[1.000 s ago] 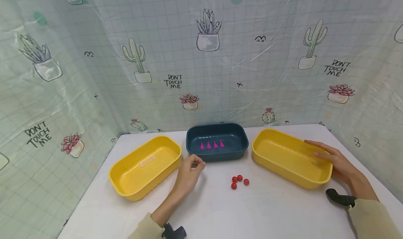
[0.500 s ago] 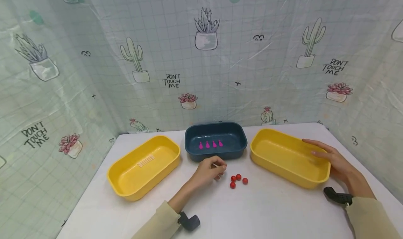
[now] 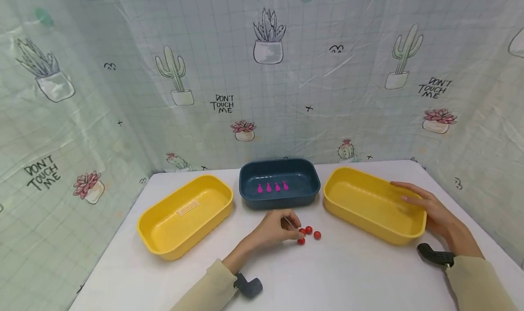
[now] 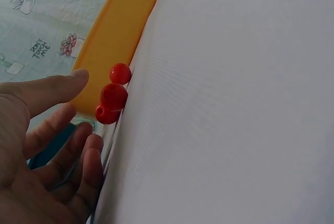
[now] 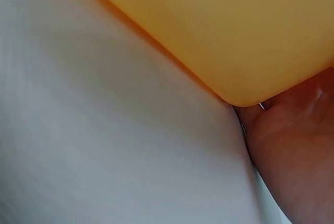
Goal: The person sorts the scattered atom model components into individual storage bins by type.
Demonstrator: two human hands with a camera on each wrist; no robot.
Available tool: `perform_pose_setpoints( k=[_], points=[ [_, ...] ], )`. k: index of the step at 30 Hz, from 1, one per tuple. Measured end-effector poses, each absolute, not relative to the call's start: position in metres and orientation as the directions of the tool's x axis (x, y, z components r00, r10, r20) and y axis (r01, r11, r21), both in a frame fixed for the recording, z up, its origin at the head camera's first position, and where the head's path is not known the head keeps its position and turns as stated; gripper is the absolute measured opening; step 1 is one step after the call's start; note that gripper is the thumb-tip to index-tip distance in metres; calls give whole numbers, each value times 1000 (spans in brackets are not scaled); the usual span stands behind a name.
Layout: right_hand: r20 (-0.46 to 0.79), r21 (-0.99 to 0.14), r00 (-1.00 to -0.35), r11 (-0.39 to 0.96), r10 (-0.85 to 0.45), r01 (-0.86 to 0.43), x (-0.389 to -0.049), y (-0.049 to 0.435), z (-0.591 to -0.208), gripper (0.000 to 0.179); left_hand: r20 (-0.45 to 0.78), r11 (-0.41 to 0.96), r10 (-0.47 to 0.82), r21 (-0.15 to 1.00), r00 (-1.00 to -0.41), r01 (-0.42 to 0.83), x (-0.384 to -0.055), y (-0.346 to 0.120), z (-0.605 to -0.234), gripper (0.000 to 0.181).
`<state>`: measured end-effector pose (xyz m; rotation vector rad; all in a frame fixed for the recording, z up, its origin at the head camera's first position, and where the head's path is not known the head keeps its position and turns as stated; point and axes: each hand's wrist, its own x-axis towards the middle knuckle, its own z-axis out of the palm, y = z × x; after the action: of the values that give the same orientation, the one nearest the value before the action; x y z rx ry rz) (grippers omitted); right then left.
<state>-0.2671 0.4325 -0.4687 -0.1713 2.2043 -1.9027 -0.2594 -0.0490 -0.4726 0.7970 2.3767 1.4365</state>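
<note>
Red beads (image 4: 114,96) lay on the desk (image 3: 348,274) | left hand (image 3: 273,228) beside them, digits apart | right hand (image 3: 437,214) gripped yellow bin (image 3: 368,204) | slow, light pinch seemed best.

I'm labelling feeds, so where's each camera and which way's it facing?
Head: worn on the head, facing forward and down at red beads, the right yellow bin, left hand and right hand.
Left wrist: on that wrist, facing past the left hand toward the red beads.
Right wrist: on that wrist, facing the right yellow bin's side, part of the right hand showing.
Head and left wrist both show the red beads.
</note>
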Motion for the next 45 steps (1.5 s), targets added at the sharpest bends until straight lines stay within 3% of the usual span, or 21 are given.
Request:
perform_pose_setpoints(
  k=[17,34,45],
  points=[
    [-68,-990,-969,137,-236,37,-266,432,-470,52,104,408,560,829,-822,383,-255,-45,-480,18],
    [-72,-995,-963,87,-259,51,-267,434,-471,52,43,361,685,847,-728,389,-261,-55,-475,17],
    [-64,-992,-962,118,-264,34,-269,433,-472,55,30,367,696,844,-717,392,-265,-59,-477,15]
  ],
)
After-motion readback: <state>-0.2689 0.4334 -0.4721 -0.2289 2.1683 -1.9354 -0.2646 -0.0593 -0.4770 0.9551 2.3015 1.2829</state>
